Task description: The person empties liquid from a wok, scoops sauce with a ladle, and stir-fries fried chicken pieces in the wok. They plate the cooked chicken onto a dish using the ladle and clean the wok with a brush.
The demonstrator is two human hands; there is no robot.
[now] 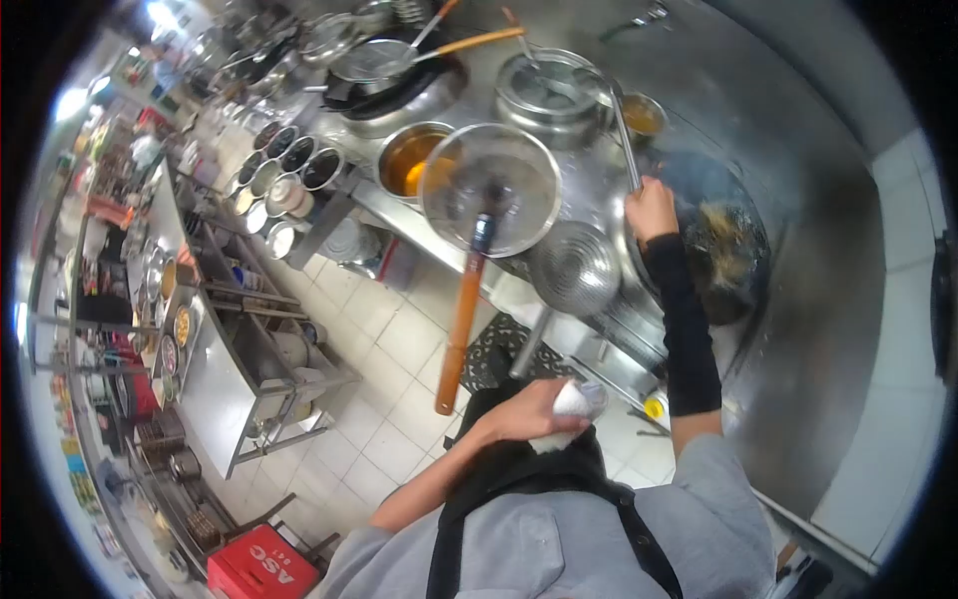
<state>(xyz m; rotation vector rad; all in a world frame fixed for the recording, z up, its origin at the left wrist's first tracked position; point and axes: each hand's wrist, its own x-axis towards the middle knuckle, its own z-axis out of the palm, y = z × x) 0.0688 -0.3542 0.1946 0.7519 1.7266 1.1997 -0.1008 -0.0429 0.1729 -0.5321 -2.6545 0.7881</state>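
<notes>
My right hand [652, 208] is wrapped round the metal handle of a ladle [626, 135], beside a dark wok [733, 235] with frying food in it. The ladle's bowl end is near a lidded steel pot [549, 90]. My left hand [534, 409], low in front of my apron, grips a white cloth [572, 401] wrapped around something metallic. Just beyond it, a perforated steel skimmer [576, 268] rests at the stove edge. A wooden-handled strainer [489, 185] lies to its left.
A bowl of orange liquid [411, 160], a small pot of yellowish liquid [644, 116] and a large pot with a strainer on top [374, 62] stand on the stove. Left are seasoning containers [289, 190], a steel table [215, 384] and a red crate [261, 564].
</notes>
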